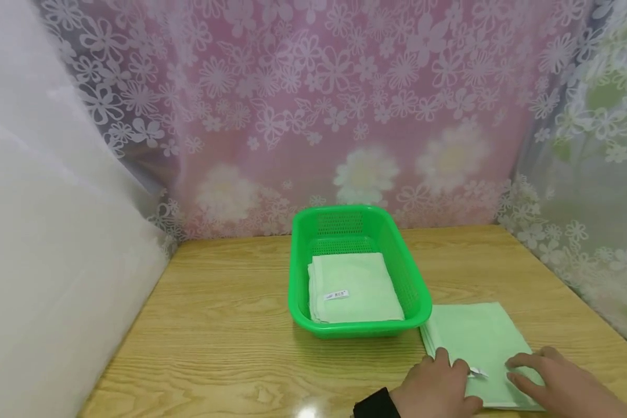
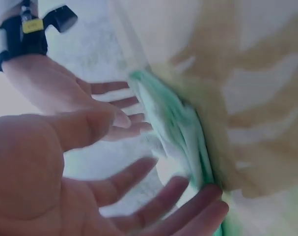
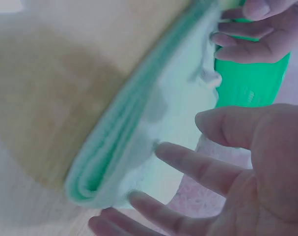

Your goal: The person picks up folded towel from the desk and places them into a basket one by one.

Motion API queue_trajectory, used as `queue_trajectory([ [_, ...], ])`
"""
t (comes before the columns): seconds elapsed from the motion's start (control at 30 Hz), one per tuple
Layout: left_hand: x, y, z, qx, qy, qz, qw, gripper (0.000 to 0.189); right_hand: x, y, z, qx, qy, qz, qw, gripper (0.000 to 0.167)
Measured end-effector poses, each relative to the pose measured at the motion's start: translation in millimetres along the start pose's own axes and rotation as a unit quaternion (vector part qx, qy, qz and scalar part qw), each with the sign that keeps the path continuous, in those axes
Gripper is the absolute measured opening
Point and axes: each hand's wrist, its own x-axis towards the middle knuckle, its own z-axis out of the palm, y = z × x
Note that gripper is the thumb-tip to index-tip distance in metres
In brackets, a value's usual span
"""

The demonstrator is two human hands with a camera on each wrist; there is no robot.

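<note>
A folded pale green towel (image 1: 483, 331) lies on the table just right of the basket, its white tag (image 1: 478, 373) showing near the left fingers. My left hand (image 1: 439, 386) rests at the towel's left side, fingers spread and loosely bent. Over the right part of the towel, my right hand (image 1: 559, 377) has its thumb and fingers apart. From the right wrist side, the towel (image 3: 158, 108) shows its stacked folded layers, and the right fingertips touch or hover at its surface; I cannot tell which. Neither hand grips the towel.
A green plastic basket (image 1: 296, 278) with mesh sides stands at mid-table, holding folded pale green towels (image 1: 355, 284) with a white tag on top. The wooden table (image 1: 214, 325) reaches back to a pink floral curtain (image 1: 313, 116). A white drape (image 1: 57, 232) hangs at the left.
</note>
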Motion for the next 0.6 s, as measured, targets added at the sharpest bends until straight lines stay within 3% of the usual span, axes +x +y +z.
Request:
queue_trajectory([
  [0.07,4.4,-1.9,-1.9,-0.025,0.017,-0.041,0.9987,0.037,7.1,1,-3,-0.001,0.013,-0.003,0.9999,0.044],
  [0.2,13.4,-3.6,6.6,-0.02,0.063,-0.095,0.9933,0.058,19.4,10,-3,0.001,0.055,-0.035,0.9979,0.064],
  [0.37,27.4,-2.3,17.8,0.016,0.072,-0.123,0.9897,0.077,30.0,26,-4,0.002,0.075,-0.079,0.9941,0.082],
  [0.6,37.2,-4.5,16.0,0.015,0.063,-0.12,0.9907,0.077,41.0,40,-6,0.033,0.06,-0.127,0.9896,0.086],
])
